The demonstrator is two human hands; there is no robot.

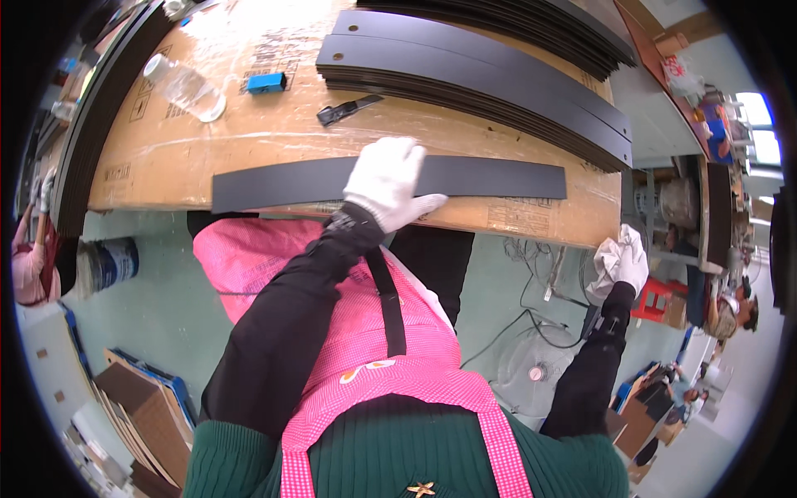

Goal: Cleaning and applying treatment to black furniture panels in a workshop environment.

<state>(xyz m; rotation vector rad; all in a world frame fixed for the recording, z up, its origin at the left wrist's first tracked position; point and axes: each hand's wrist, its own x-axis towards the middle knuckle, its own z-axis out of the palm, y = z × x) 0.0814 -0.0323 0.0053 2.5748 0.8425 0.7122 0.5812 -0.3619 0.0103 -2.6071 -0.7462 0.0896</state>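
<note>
A long dark grey strip (490,177) lies along the near edge of the table. My left hand (388,183), in a white glove, rests on top of the strip near its middle, thumb stretched apart from the fingers. Out to the right, past the table's near corner, my right hand (633,264), also gloved in white, grips a crumpled white cloth (608,257). That hand is apart from the strip. Farther in on the table lie a black utility knife (349,109) and a small blue block (266,83).
A clear bottle (187,88) of liquid leans at the back left. Stacked dark panels (473,79) fill the back right of the cardboard-covered table (154,178); another stack (91,124) borders its left. A fan (535,372) and loose cables are below right. Other people work farther off.
</note>
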